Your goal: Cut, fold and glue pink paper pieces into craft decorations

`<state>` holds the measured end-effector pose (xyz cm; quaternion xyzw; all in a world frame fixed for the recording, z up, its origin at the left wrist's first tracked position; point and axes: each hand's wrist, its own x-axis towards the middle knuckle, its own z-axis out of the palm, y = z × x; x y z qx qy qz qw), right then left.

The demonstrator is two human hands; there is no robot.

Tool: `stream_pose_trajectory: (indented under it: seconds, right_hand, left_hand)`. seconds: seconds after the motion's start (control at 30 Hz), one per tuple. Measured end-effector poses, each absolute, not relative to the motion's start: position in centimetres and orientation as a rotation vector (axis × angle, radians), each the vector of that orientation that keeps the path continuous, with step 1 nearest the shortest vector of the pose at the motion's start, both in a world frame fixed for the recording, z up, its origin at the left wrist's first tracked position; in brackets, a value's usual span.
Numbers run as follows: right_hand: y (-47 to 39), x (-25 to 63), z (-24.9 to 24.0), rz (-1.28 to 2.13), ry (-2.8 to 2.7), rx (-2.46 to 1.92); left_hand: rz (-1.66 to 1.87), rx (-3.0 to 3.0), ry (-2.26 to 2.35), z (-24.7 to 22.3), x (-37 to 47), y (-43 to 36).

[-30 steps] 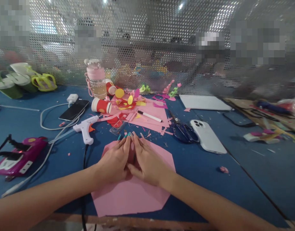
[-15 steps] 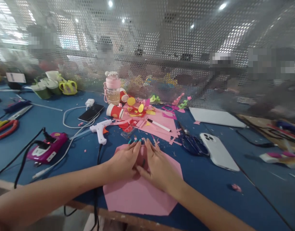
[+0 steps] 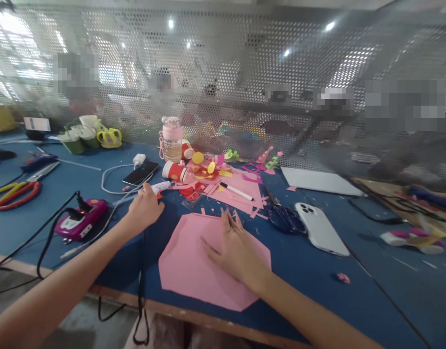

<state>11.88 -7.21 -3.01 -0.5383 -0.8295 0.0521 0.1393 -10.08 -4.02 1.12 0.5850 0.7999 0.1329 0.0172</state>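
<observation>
My left hand (image 3: pixel 146 212) is closed round the handle of a white hot glue gun (image 3: pixel 161 186), its nozzle facing the paper scraps. The hand covers most of the handle. My right hand (image 3: pixel 235 245) lies flat with fingers stretched out on a pink sheet of paper (image 3: pixel 186 261) with cut corners, near its upper edge. The sheet rests by the table's front edge, with its far edge looking folded.
Pink paper scraps (image 3: pixel 241 182), a marker (image 3: pixel 236 191) and a red paper cup (image 3: pixel 174 171) lie beyond the sheet. Dark blue scissors (image 3: pixel 286 216) and a white phone (image 3: pixel 323 230) are on the right. A purple power strip (image 3: pixel 81 220) with cords sits left.
My left hand has left the pink sheet and moved left onto the glue gun, taking hold of it. My right hand has stayed on the sheet.
</observation>
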Motion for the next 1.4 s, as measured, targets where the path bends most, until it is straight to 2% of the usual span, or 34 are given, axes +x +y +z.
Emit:
stream_pose_trajectory:
  seconds: [0.2, 0.4, 0.5, 0.77, 0.9, 1.0, 1.1, 1.27, 1.4]
  right_hand:
    - [-7.0, 12.1, -3.3, 0.159, -2.356, -1.544]
    - [-7.0, 12.2, -3.1, 0.215, -2.361, -1.531]
    - [-6.9, 12.2, -2.9, 0.234, -2.391, -1.535]
    - [-6.5, 12.4, -3.6, 0.211, -2.364, -1.464]
    - [-6.3, 12.4, -3.7, 0.221, -2.338, -1.460]
    - [-6.3, 12.5, -3.6, 0.199, -2.315, -1.426]
    - [-6.3, 12.7, -3.6, 0.174, -2.314, -1.394]
    - [-6.2, 12.6, -3.4, 0.110, -2.379, -1.435]
    - [-6.1, 12.6, -3.2, 0.078, -2.406, -1.412]
  left_hand:
    - [1.180, 0.992, 1.945, 0.3, -10.8, -2.9]
    - [1.411, 0.866, 1.785, 1.7, -9.9, -3.6]
    - [1.572, 0.768, 1.542, 2.6, -9.6, -4.1]
    - [1.272, 0.636, 1.168, 4.0, -8.7, -4.1]
    - [1.347, 1.341, 1.662, 4.3, -8.7, -2.9]
    - [1.152, 2.002, 1.985, 5.1, -9.3, -1.9]
    - [0.933, 2.056, 2.034, 5.9, -9.7, -1.4]
    - [1.118, 2.013, 1.965, 5.8, -8.9, -1.9]
    - [1.076, 2.050, 1.843, 5.0, -7.9, -2.7]
